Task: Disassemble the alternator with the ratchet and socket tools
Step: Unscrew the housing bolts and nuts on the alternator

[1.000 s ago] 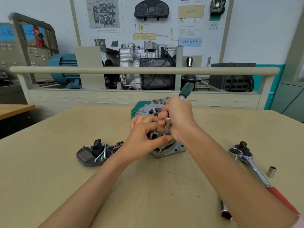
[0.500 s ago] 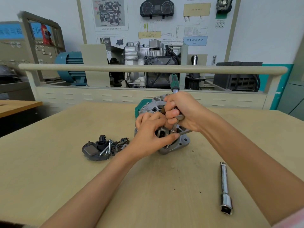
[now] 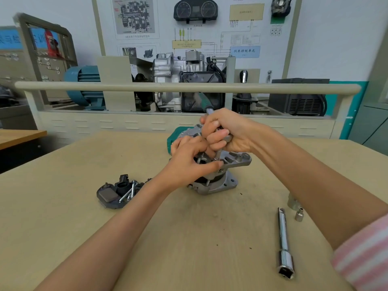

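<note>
The grey metal alternator (image 3: pixel 218 185) stands on the tan table at the middle of the view. My left hand (image 3: pixel 189 162) is wrapped over its top front, holding the housing. My right hand (image 3: pixel 226 133) is closed around the head of a green-handled ratchet (image 3: pixel 202 101), whose handle sticks up and leans to the left. A short socket under that fist goes down onto the alternator's top. A chrome extension bar (image 3: pixel 283 238) lies on the table at the right, beside a small socket (image 3: pixel 299 215).
A dark removed cover with loose bolts and small parts (image 3: pixel 117 192) lies left of the alternator. Something green (image 3: pixel 173 136) sits behind the alternator. A beige rail (image 3: pixel 105 86) and a bench with an engine display run across the back. Another table edge (image 3: pixel 21 135) is at far left.
The ratchet handle has swung from leaning right to leaning left while my right hand stayed on its head. The view shifted, so the red-handled ratchet at the right is gone from sight.
</note>
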`<state>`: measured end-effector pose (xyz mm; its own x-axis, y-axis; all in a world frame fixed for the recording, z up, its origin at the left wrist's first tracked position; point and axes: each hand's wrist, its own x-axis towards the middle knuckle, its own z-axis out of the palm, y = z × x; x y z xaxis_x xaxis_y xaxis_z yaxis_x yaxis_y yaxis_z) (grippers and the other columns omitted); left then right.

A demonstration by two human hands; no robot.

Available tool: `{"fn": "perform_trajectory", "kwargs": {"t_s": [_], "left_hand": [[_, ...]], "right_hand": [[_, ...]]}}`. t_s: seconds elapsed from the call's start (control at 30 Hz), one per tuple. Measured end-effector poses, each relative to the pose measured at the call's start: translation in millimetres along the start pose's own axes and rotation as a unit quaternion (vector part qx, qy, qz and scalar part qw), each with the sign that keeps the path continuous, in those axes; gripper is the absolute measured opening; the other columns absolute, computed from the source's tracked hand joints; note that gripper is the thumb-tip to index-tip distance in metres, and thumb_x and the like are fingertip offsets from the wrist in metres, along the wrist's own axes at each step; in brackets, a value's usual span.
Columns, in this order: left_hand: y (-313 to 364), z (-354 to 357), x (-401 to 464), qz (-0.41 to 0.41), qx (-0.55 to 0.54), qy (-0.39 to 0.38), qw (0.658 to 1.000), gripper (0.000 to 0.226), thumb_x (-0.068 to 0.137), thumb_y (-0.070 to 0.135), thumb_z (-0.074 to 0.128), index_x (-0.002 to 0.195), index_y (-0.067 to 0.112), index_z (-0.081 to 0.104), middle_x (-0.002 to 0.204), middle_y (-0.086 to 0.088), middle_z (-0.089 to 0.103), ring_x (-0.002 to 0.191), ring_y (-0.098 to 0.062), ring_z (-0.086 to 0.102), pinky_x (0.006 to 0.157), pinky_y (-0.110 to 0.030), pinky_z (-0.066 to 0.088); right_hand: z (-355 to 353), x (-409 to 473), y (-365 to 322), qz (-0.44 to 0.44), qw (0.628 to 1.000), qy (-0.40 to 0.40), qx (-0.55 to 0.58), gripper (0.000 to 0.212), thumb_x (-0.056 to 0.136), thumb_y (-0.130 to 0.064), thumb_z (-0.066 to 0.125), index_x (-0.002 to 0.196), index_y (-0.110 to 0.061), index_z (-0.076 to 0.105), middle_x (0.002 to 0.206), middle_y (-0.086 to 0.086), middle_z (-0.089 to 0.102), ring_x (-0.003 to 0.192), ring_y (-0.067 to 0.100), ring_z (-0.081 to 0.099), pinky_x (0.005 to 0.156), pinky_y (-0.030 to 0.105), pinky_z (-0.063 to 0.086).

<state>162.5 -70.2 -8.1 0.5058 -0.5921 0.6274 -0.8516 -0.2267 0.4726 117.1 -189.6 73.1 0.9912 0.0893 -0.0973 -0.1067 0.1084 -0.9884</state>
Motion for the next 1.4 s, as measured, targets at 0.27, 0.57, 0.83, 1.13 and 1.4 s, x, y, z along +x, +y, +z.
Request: {"fn": "perform_trajectory", "kwargs": {"t_s": [0.27,0.57,0.83,1.13,1.4], "left_hand": [[-10.3,-13.3,-7.9,-0.049,-0.174,-0.023,0.983,0.059,0.059,0.036,0.079,0.1,0.067,0.051,0.129,0.004,0.051,0.128,-0.019,0.043,0.107,-0.041,0.038],[-13.1,-8.5,-12.5,0.029,-0.087,0.003,0.996,0.016,0.066,0.015,0.081,0.08,0.018,0.075,0.088,0.005,0.064,0.103,-0.018,0.054,0.103,-0.057,0.027],[-13.1,-6.2,-17.2,0.008,-0.07,0.027,0.997,0.035,0.067,0.006,0.08,0.066,0.037,0.062,0.074,0.026,0.057,0.088,0.012,0.048,0.115,-0.042,0.005],[-14.2,-5.9,-15.8,-0.004,-0.066,0.014,0.998,0.012,0.062,0.039,0.071,0.067,0.045,0.062,0.089,0.02,0.059,0.105,0.014,0.042,0.115,-0.04,0.005],[-17.3,-10.3,-16.1,-0.007,-0.091,-0.02,0.996,0.018,0.07,0.037,0.074,0.082,0.05,0.07,0.115,0.045,0.046,0.123,0.026,0.014,0.116,-0.042,0.001]], "right_hand": [[23.0,11.7,-1.5,0.077,0.962,-0.208,-0.159,0.021,0.092,0.002,0.027,0.083,-0.013,0.04,0.036,-0.009,0.028,0.023,0.003,0.026,0.031,0.01,0.025],[38.3,-10.4,36.6,-0.173,0.971,0.118,0.119,0.017,0.098,-0.017,0.041,0.091,-0.012,0.056,0.044,-0.008,0.039,0.031,0.006,0.035,0.035,0.016,0.031],[58.5,-22.6,43.6,-0.229,0.834,0.303,0.4,0.022,0.097,-0.003,0.027,0.091,-0.011,0.046,0.058,0.0,0.049,0.05,0.013,0.053,0.055,0.027,0.046],[45.5,-4.8,30.5,-0.166,0.928,0.29,0.164,0.038,0.101,-0.036,0.032,0.071,-0.013,0.036,0.034,-0.007,0.036,0.027,0.008,0.033,0.036,0.017,0.029],[32.0,1.8,4.2,0.006,0.99,-0.015,-0.139,0.042,0.097,-0.045,0.041,0.066,-0.018,0.034,0.039,-0.01,0.03,0.027,0.004,0.027,0.032,0.014,0.027]]}}
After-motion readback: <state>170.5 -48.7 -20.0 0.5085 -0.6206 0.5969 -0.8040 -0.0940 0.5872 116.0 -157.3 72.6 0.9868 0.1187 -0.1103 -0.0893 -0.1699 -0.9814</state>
